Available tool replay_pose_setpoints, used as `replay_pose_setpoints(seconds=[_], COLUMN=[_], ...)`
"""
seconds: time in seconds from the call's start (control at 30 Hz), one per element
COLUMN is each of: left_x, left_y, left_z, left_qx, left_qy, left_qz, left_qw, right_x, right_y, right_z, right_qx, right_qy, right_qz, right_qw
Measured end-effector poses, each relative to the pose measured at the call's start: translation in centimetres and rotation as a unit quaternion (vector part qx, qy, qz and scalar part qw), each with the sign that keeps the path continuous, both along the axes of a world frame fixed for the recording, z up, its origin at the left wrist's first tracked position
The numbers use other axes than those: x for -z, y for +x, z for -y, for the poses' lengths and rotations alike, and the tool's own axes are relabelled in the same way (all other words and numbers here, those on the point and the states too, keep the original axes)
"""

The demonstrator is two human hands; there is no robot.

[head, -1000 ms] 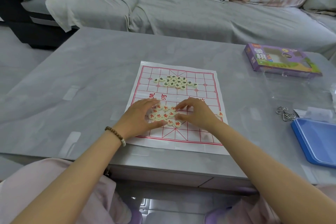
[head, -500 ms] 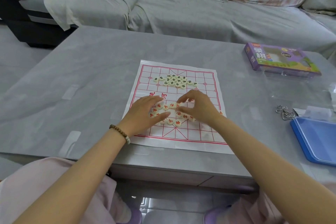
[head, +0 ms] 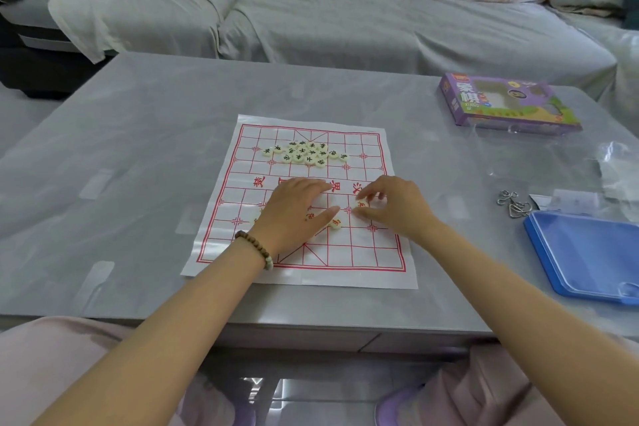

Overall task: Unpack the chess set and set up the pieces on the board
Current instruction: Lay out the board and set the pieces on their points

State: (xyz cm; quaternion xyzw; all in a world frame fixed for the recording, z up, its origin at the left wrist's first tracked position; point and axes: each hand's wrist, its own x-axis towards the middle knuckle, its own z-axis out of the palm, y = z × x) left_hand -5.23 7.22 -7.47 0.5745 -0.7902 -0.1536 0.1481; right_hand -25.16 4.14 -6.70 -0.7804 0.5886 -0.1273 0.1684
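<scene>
Soft, flat daylight fills the room, leaving only faint shadows beneath the left hand [head: 294, 211] and right hand [head: 396, 209], pale glare patches on the glossy table [head: 138, 156] to their left, and bowed, slightly smeared edges.

The left hand [head: 294, 214] lies flat over the near half of the board [head: 221, 245] and hides most of the red-marked pieces [head: 335, 223]; only a few peek out beside its thumb and wrist. The right hand [head: 394, 207] arches over a lone red piece [head: 361, 203], and whether its fingertips pinch it or only hang above it cannot be told. Both hands cover part of the red characters printed across the board's middle. The characters on the black-marked pieces [head: 304, 153] are too small to read. The blue plastic case [head: 587, 252] and the blurred clear plastic wrap [head: 619, 166] run out past the right edge, and the sofa [head: 311, 10] is cut off at the top.
</scene>
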Motion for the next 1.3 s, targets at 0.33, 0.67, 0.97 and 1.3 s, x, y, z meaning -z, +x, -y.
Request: replay_pose_setpoints(seconds=[0.33, 0.67, 0.97, 1.3], left_x=[0.0, 0.5, 1.1, 0.4], left_y=[1.2, 4.6, 7.0, 4.6], left_z=[-0.2, -1.0, -2.3, -2.5], left_qx=[-0.016, -0.070, -0.101, -0.066], left_qy=[-0.010, 0.001, 0.015, -0.011], left_qz=[0.004, -0.037, -0.068, -0.101], left_qw=[1.000, 0.997, 0.992, 0.993], right_x=[-0.1, 0.3, 0.6, -1.6], right_y=[0.6, 1.4, 6.3, 5.7], right_z=[-0.9, -1.3, -1.7, -1.5], right_qx=[-0.016, -0.024, -0.065, -0.042], right_qy=[0.042, 0.027, -0.007, -0.039], right_qz=[0.100, 0.134, 0.018, 0.082], right_qw=[0.994, 0.990, 0.998, 0.995])
